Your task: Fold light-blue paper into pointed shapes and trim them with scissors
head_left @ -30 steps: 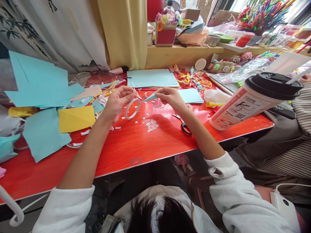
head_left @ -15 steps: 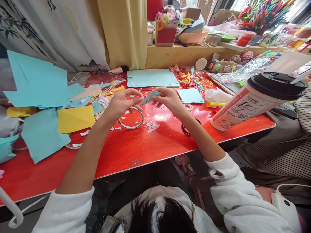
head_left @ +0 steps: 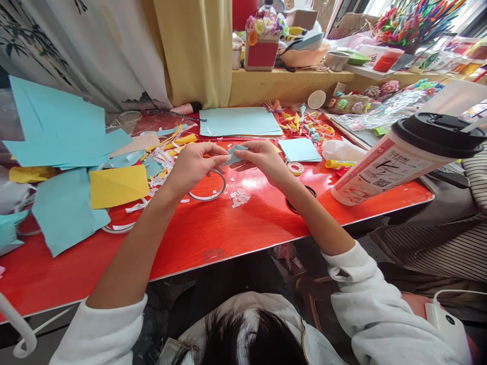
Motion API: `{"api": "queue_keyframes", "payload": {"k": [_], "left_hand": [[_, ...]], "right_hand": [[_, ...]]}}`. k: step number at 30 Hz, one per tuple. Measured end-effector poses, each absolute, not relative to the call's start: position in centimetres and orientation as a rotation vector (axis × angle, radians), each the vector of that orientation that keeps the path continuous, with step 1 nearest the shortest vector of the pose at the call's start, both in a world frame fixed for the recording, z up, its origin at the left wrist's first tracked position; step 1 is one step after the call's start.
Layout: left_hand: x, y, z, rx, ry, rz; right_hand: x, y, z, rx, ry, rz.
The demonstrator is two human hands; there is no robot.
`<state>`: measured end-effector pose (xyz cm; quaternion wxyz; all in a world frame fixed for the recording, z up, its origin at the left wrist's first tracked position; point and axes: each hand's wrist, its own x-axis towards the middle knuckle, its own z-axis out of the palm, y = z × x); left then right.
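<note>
A small folded piece of light blue paper [head_left: 236,154] is held up over the red table between my two hands. My right hand [head_left: 262,158] pinches it from the right, thumb on top and fingers beneath. From the left, my left hand [head_left: 198,165] has thumb and fingertips closed at the paper's left end; part of that end is hidden by the fingers. Just below my left hand lies a large thin ring [head_left: 207,196], perhaps a roll of tape. Clear, crumpled scraps [head_left: 239,197] lie on the table below the paper.
Blue sheets [head_left: 61,121] and a yellow sheet [head_left: 119,186] cover the left side. A blue paper stack [head_left: 239,122] and small blue squares [head_left: 300,150] lie behind. A tall lidded cup [head_left: 375,162] stands right; a black ring [head_left: 291,203] sits by my right forearm.
The folded paper has turned and shifted slightly; its long point toward my left hand no longer shows. My left hand has moved a little right, its fingers more closed at the paper.
</note>
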<state>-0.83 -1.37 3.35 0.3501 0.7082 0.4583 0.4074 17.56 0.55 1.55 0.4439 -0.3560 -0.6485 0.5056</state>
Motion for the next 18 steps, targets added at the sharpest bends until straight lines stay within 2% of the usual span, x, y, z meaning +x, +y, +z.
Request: {"api": "queue_keyframes", "payload": {"k": [4, 13, 18], "left_hand": [[-0.8, -1.2, 3.2, 1.805, 1.168, 1.042], [0.3, -0.8, 1.8, 1.757, 1.241, 1.282], [0.3, -0.8, 1.8, 1.747, 1.263, 1.239]], "right_hand": [[17.1, 0.4, 1.4, -0.872, -1.598, 1.307], [16.2, 0.5, 0.6, -0.872, -1.462, 1.37], [16.2, 0.3, 0.9, -0.862, -1.459, 1.379]]}}
